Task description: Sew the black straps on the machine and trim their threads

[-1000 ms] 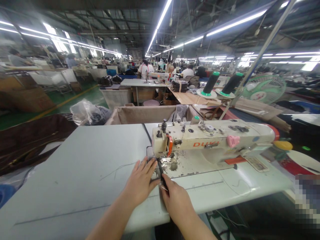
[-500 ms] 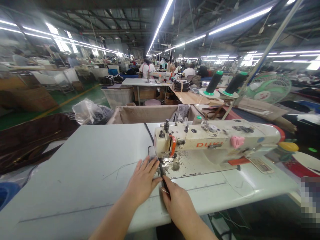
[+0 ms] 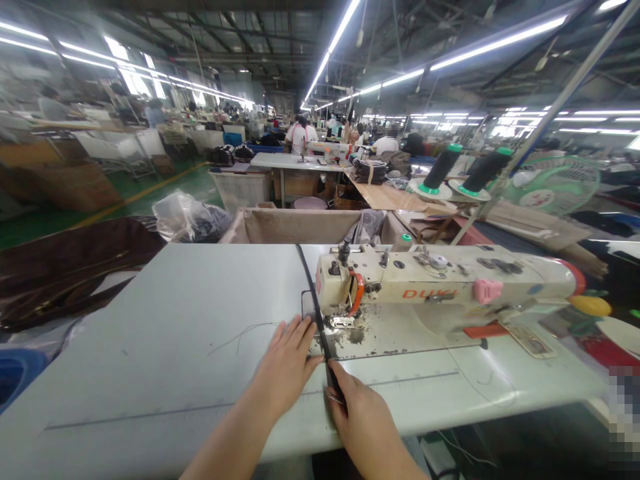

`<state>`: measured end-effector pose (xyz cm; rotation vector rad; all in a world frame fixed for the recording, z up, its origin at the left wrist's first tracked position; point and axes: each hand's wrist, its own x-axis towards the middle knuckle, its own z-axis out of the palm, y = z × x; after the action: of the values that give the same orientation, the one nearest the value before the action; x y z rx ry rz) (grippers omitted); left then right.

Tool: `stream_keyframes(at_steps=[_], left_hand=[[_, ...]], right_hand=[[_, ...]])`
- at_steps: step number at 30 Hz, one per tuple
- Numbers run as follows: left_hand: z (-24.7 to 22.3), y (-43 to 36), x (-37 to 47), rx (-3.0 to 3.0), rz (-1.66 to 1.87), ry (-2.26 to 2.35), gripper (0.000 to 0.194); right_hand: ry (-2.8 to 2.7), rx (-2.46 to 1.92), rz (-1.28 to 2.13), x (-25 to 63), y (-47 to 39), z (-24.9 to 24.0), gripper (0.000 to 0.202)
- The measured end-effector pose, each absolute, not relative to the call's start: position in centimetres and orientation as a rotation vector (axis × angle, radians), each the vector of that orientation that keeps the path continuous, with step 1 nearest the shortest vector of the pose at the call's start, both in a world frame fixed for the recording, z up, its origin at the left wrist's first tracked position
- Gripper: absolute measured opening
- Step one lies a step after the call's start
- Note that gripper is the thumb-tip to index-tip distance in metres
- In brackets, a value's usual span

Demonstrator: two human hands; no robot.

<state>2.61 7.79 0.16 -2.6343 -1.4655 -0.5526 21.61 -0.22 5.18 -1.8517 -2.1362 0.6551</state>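
Observation:
A narrow black strip [image 3: 316, 303] runs front to back across the sewing machine table, passing just left of the presser foot [image 3: 343, 323]. My left hand [image 3: 287, 360] lies flat on the tabletop, fingers stretched forward, its fingertips and thumb at the strip's left edge. Nearer the table's front edge, my right hand [image 3: 364, 408] pinches the strip between thumb and fingers. A thin shiny metal piece [image 3: 335, 398] shows by those fingers; its kind is unclear. The cream sewing machine [image 3: 430, 290] stands to the right of both hands.
Loose threads [image 3: 245, 331] lie on the pale tabletop [image 3: 200, 293]. Behind it is a fabric-lined bin [image 3: 295, 230]. Black thread cones [image 3: 440, 170] and a green fan [image 3: 545, 187] stand at back right. A blue tub [image 3: 20, 373] is at left. Other people work farther back.
The strip now lies left of the machine head as one continuous line; before, part of it was hidden beside the head. The view has shifted slightly. Both hands keep nearly the same places.

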Motion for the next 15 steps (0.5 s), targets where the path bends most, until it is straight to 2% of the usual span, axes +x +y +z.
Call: stream_keyframes(at_steps=[6, 15], left_hand=[[0.0, 7.8, 2.7, -2.615, -0.555, -1.5, 0.055], [0.2, 7.8, 2.9, -2.609, -0.51, -1.496, 0.053]], right_hand=[[-2.145, -1.781, 0.755, 22.4, -1.8, 4.7, 0.06], [-2.096, -1.52, 0.769, 25.3, -4.9, 0.5, 0.06]])
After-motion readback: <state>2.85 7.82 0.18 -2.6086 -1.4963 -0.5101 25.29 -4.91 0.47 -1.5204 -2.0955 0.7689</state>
